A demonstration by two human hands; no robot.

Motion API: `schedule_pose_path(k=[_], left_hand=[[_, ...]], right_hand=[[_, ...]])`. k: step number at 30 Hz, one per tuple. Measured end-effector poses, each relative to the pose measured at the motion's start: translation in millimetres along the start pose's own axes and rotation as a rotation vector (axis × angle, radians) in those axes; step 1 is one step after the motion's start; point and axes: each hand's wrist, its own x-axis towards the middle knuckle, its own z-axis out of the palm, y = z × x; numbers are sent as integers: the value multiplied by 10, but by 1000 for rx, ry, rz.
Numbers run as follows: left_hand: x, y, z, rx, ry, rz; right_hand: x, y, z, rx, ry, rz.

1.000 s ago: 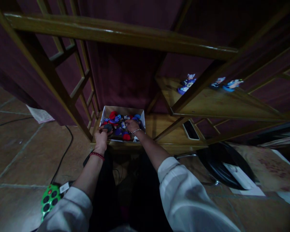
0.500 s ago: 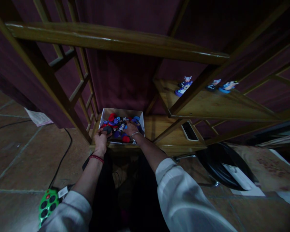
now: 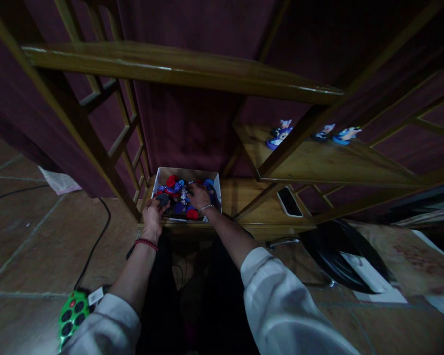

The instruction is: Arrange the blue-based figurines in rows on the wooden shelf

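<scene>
A shallow white box [image 3: 187, 172] stands on the low wooden shelf, filled with small figurines [image 3: 183, 195] and round bases in red, blue and purple. At its front left corner my left hand [image 3: 153, 212] is closed on a dark grey round piece [image 3: 163, 199], which looks like a figurine base. Inside the right half of the box, my right hand [image 3: 200, 197] reaches down among the figurines. Its fingers are bent and partly hidden, so whether they grip one cannot be made out.
Several figurines [image 3: 346, 135] stand on a higher shelf [image 3: 311, 162] to the right. A phone [image 3: 290, 201] lies on the low shelf [image 3: 240, 190]. Wooden bars [image 3: 181, 66] cross above my hands. A green power strip [image 3: 72, 315] is on the floor, and a black stool [image 3: 340, 251] stands at right.
My right hand has shifted slightly within the box among the figurines. The left hand keeps the grey piece, moved a little left. The view has tilted slightly.
</scene>
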Motion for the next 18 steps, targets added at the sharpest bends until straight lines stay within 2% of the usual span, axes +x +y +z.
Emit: schedule_pose_path(k=[3, 6, 8, 10, 14, 18], left_hand=[[-1, -1, -2, -3, -6, 8], [-7, -1, -3, 1, -6, 18], [-13, 4, -4, 10, -9, 15], [-16, 11, -7, 18, -13, 3], [-8, 15, -12, 10, -16, -4], [-1, -4, -11, 9, -29, 14]], right_hand=[[-51, -47, 16, -31, 83, -120], [-105, -116, 75, -30, -18, -361], [-127, -164, 122, -44, -80, -444], [-133, -208, 157, -67, -91, -452], [-113, -277, 173, -159, -89, -360], [-91, -343, 149, -242, -145, -334]])
